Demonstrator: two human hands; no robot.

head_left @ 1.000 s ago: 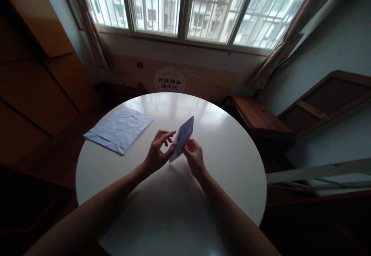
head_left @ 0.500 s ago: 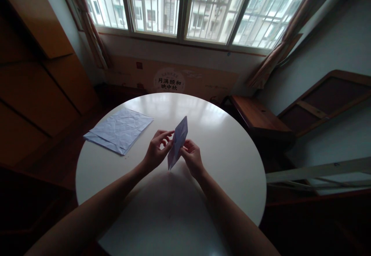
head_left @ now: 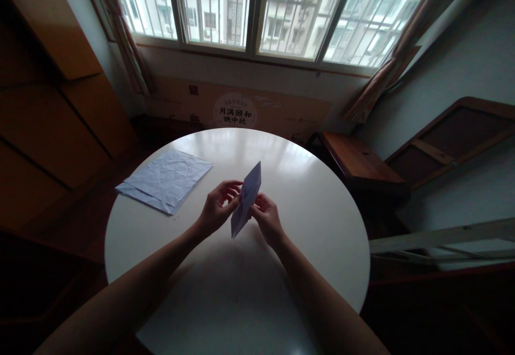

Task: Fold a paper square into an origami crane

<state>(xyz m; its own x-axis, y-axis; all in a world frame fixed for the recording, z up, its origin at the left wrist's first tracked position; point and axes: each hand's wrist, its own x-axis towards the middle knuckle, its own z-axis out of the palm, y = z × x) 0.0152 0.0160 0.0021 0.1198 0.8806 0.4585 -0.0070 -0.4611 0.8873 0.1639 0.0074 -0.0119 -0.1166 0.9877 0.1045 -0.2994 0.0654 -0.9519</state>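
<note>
A small piece of folded paper (head_left: 247, 199), pale bluish with pointed ends, is held up on a slant above the white round table (head_left: 322, 248). My left hand (head_left: 219, 205) grips its left side, thumb on the near face and fingers curled behind. On the opposite side, my right hand (head_left: 265, 215) pinches the paper's right edge between thumb and fingers. Some of the fingertips are hidden behind the paper. Left of my hands lie creased paper sheets (head_left: 167, 178), stacked flat and reaching just past the table's edge.
A wooden bench (head_left: 358, 156) stands beyond the table at the right. Orange-brown cabinets (head_left: 88, 113) line the left. A printed cardboard panel (head_left: 277, 108) leans under the barred window (head_left: 217, 6). Tiny specks lie near the sheets.
The folded paper has tilted slightly, its lower tip swinging a little left, and its lower points now look closed together. Both hands stay in nearly the same place.
</note>
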